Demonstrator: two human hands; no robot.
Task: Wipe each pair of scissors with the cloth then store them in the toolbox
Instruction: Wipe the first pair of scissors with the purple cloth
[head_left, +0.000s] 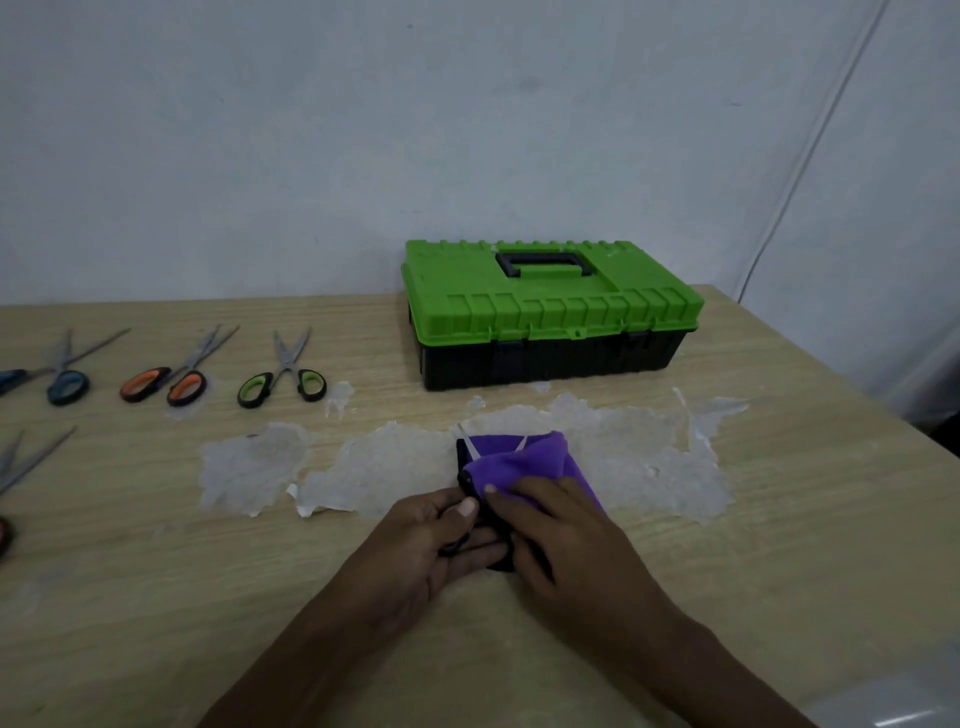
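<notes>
Mid-bench (779, 519), nearer the front edge, the left hand (441, 535) grips the black scissors (464, 467) by the handles. The right hand (556, 535) pinches the purple cloth (524, 462) over the blades. The closed toolbox (545, 306) stands well apart, at the far edge.

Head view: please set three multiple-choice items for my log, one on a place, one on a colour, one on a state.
1. Where do the green-handled scissors lie? A) left of the toolbox B) on its lid C) right of it
2. What colour is the cloth? A) yellow B) purple C) white
3. How is the toolbox lid? A) raised B) taken off C) closed
Answers: 1 A, they lie on the table left of it; 2 B, it shows purple under the right hand; 3 C, the green lid sits flat on the black base.
</notes>
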